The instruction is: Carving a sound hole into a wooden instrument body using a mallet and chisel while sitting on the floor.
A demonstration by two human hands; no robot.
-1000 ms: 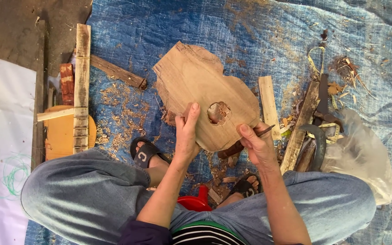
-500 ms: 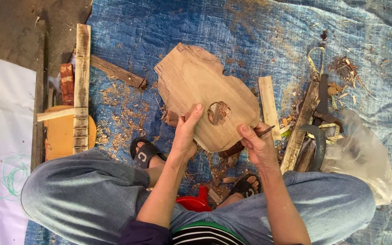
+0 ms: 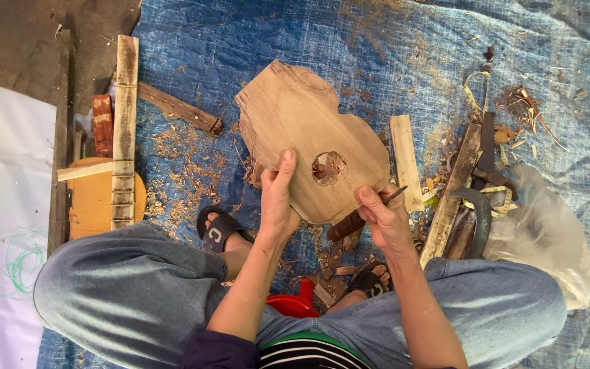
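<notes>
Two bare hands are seen at work over a flat, pale-brown wooden board cut in the outline of a guitar body [image 3: 308,140], with a rough round hole [image 3: 328,168] gouged through it near its lower half. The board is held tilted above a blue plastic tarpaulin [image 3: 254,41] that is strewn with wood shavings, and it sits between the person's knees, just ahead of the black sandals. The left hand [image 3: 278,198] is clamped on the board's near edge, its thumb pressed flat on the upper face beside the hole and its other fingers hidden beneath the wood. The right hand [image 3: 384,219] is closed around a thin dark pencil-like tool [image 3: 396,194], the fingers drawn together on it, and the hand rests against the board's lower right edge. Just to the right of the board a short pale wooden strip [image 3: 404,160] is laid on the tarpaulin, and beyond it a longer dark plank [image 3: 453,195] is set among tools and scraps. Well to the left, a long fretted neck piece of light wood [image 3: 124,130] is laid over a round orange-brown wooden body [image 3: 93,198]. A red plastic object [image 3: 293,304] is partly seen between the legs, close to the person's body.
</notes>
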